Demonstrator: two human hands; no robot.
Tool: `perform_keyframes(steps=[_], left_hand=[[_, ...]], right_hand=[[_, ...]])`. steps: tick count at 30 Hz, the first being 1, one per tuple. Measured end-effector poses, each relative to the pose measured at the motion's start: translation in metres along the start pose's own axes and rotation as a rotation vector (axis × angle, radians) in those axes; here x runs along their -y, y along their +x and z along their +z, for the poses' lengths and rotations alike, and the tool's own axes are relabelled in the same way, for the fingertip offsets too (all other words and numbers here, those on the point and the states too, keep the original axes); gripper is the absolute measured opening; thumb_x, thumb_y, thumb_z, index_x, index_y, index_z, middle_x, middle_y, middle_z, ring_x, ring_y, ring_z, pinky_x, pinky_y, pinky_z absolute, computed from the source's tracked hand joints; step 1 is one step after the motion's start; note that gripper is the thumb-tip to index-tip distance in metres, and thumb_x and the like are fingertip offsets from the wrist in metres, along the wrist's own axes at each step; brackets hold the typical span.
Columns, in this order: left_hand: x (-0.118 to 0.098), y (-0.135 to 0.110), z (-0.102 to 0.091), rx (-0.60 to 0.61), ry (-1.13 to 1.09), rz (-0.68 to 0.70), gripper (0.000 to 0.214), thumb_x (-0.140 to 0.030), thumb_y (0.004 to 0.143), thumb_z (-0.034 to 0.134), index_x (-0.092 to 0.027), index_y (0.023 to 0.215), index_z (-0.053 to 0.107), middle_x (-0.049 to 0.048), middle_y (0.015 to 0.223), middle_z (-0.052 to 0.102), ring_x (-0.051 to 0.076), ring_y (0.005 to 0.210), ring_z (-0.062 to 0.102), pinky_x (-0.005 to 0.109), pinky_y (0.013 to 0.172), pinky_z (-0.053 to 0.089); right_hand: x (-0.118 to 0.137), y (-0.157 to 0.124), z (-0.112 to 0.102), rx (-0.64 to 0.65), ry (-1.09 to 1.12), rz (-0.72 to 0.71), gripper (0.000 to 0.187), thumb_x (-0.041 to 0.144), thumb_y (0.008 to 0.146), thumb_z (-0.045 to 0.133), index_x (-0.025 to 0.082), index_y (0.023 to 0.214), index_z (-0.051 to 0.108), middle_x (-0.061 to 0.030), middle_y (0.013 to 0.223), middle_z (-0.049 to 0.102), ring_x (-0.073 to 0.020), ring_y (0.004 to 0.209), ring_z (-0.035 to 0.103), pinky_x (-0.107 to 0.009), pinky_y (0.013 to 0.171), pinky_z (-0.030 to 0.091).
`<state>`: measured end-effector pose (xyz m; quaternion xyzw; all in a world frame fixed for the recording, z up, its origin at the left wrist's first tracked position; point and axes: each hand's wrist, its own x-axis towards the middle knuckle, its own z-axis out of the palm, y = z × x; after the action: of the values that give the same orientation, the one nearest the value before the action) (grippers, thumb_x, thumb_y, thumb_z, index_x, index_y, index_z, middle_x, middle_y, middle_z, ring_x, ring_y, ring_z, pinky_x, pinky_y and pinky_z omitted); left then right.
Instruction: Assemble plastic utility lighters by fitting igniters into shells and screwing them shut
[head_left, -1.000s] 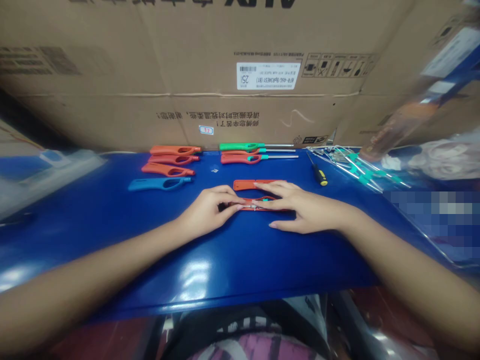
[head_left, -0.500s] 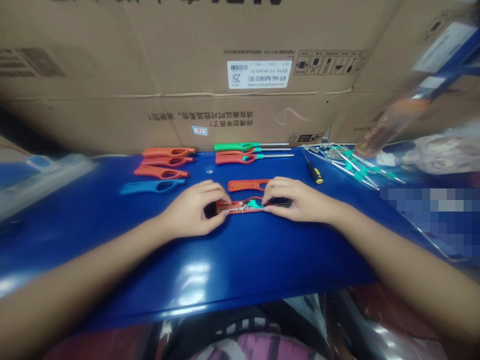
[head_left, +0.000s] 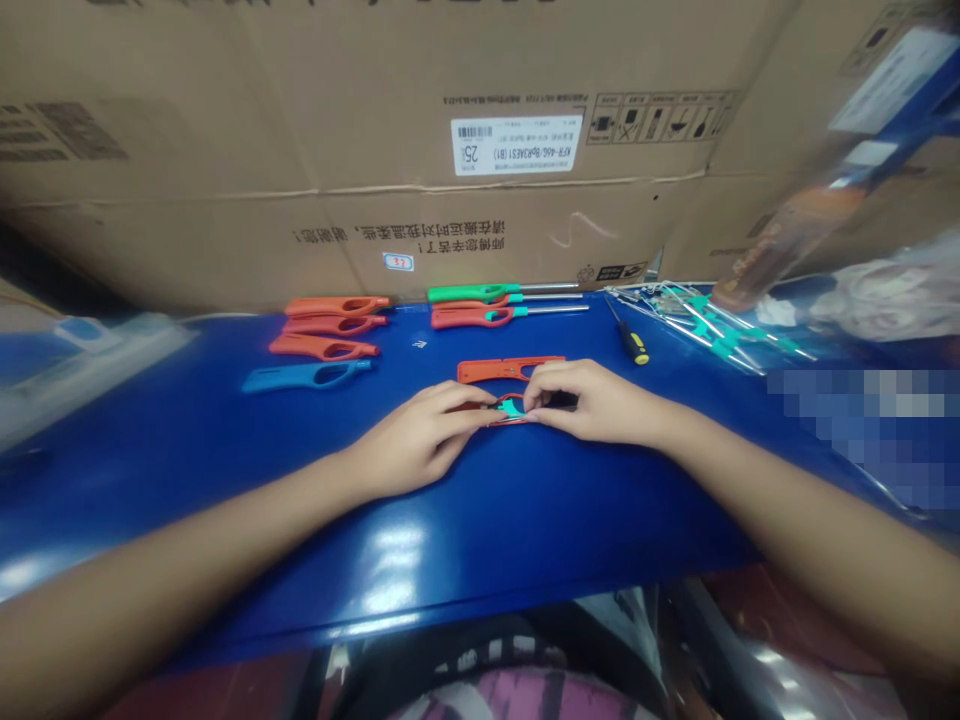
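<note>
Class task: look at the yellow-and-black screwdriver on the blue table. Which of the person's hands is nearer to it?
Right. The right hand lies just nearside of the screwdriver, apart from it; the left hand is farther off to the left. Both pinch the orange lighter shell.

Clearance, table (head_left: 487,530): near half open, far edge crowded.
Bare surface runs from both wrists to the near edge, and left of the left hand (head_left: 420,440) up to the shells (head_left: 322,335). No gap between left and right hand (head_left: 592,400): the part (head_left: 511,408) pinched there fills it. A cover (head_left: 491,370) lies just beyond the fingers. Further back lighters (head_left: 487,305), a screwdriver (head_left: 632,340) and loose rods (head_left: 712,325) line the box (head_left: 375,200) wall, which closes the far side.
</note>
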<state>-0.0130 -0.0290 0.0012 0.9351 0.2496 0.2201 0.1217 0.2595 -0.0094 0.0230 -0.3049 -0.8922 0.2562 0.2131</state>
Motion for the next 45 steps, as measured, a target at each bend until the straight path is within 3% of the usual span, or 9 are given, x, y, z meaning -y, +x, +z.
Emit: perform_keyframes(steps=[5,13,18,31,45], left_hand=[[0.000,-0.001,0.000,-0.002,-0.022,-0.007,0.039,-0.014,0.101,0.046,-0.026,0.133,0.064,0.0096,0.129,0.065,0.023,0.117,0.060,0.042,0.104,0.050],[0.001,-0.001,0.000,-0.023,-0.062,-0.011,0.034,-0.015,0.101,0.048,-0.023,0.128,0.067,0.0096,0.126,0.066,0.022,0.114,0.060,0.040,0.102,0.051],[0.000,0.001,0.000,-0.034,-0.088,0.000,0.033,-0.015,0.101,0.048,-0.022,0.129,0.066,0.0101,0.127,0.066,0.022,0.113,0.059,0.040,0.102,0.050],[0.001,0.001,0.000,-0.042,-0.092,0.005,0.033,-0.014,0.100,0.049,-0.023,0.125,0.068,0.0098,0.124,0.067,0.022,0.110,0.059,0.039,0.099,0.051],[0.000,-0.001,-0.003,-0.005,-0.045,0.023,0.041,-0.010,0.099,0.047,-0.026,0.133,0.064,0.0092,0.131,0.064,0.022,0.114,0.059,0.040,0.102,0.050]], right_hand=[[0.002,-0.001,-0.003,0.013,-0.045,-0.035,0.007,0.020,0.093,0.064,0.019,0.090,0.070,-0.0043,0.090,0.073,-0.0178,0.086,0.067,-0.033,0.082,0.051],[0.003,-0.001,-0.001,0.023,-0.029,-0.033,0.004,0.019,0.091,0.065,0.018,0.089,0.068,-0.0047,0.090,0.072,-0.0165,0.082,0.066,-0.030,0.077,0.051],[0.003,0.001,0.006,-0.010,-0.050,-0.023,0.012,0.023,0.095,0.062,0.020,0.104,0.069,-0.0045,0.092,0.071,-0.0168,0.083,0.064,-0.030,0.077,0.051],[0.004,0.004,0.017,-0.035,-0.081,-0.024,0.013,0.021,0.092,0.063,0.020,0.105,0.068,-0.0036,0.089,0.071,-0.0169,0.080,0.063,-0.030,0.075,0.049],[0.010,0.000,0.005,0.030,-0.274,-0.104,0.020,0.018,0.096,0.056,0.021,0.110,0.069,-0.0068,0.102,0.076,-0.0213,0.092,0.069,-0.041,0.092,0.047]])
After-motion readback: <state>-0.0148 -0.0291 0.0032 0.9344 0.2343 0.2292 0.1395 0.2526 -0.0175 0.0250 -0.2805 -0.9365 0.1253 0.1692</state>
